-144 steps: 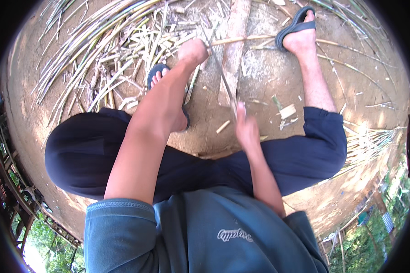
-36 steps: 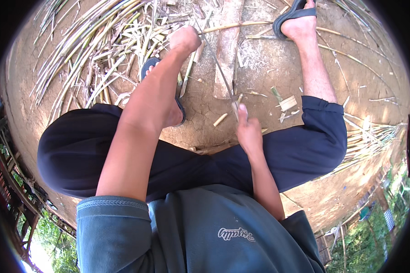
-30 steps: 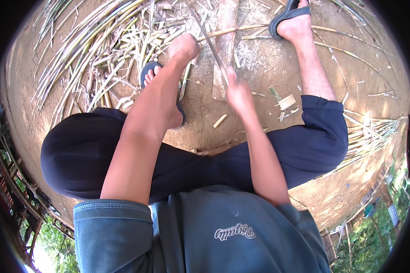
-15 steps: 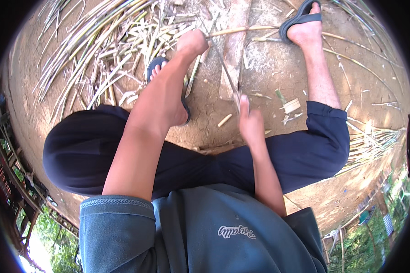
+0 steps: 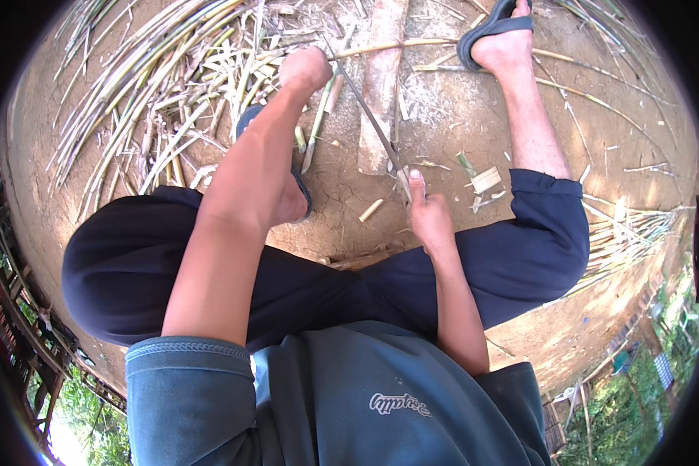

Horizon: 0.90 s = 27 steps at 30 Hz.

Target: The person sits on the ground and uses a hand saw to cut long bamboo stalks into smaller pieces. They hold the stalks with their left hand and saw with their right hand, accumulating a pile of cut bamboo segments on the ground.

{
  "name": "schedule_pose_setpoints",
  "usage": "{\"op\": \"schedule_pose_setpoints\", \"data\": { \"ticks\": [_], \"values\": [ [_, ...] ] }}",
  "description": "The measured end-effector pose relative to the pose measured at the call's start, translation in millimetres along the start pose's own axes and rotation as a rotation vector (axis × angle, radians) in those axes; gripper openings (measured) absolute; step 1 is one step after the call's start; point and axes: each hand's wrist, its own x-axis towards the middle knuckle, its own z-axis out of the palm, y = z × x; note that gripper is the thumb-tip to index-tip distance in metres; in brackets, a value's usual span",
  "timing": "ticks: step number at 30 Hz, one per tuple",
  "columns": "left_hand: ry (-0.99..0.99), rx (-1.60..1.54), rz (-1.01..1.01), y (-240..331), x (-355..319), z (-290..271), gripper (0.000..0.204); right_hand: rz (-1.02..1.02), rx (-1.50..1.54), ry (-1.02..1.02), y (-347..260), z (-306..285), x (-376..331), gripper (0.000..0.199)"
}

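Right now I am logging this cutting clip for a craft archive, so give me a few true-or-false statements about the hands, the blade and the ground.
1. The right hand grips a long blade by its handle. True.
2. The left hand rests on the knee. False: it reaches out to a thin cane over the wooden block.
3. Split canes lie heaped to the person's left. True.
4. The ground is tiled. False: it is bare cracked earth.
5. Both feet are bare. False: the right foot wears a dark sandal.
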Motion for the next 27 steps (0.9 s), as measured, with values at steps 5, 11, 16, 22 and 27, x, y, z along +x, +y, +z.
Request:
{"op": "schedule_pose_setpoints", "data": {
  "ticks": [5,11,16,22,27],
  "values": [
    [0.012,0.076,0.052,7,7,15,0.035,-0.135,0.112,0.056,9,4,-6,0.084],
    [-0.074,0.014,0.026,9,-2,7,0.027,-0.012,0.163,-0.067,27,2,-11,0.078],
    [-0.042,0.011,-0.032,6,11,12,0.032,0.021,0.105,-0.105,2,-7,-4,0.086],
    [0.006,0.035,0.029,6,2,16,0.029,-0.099,0.133,0.011,6,-14,-28,0.075],
    [0.042,0.042,0.098,-8,14,13,0.030,-0.024,0.101,-0.117,14,2,8,0.078]
  ]
}}
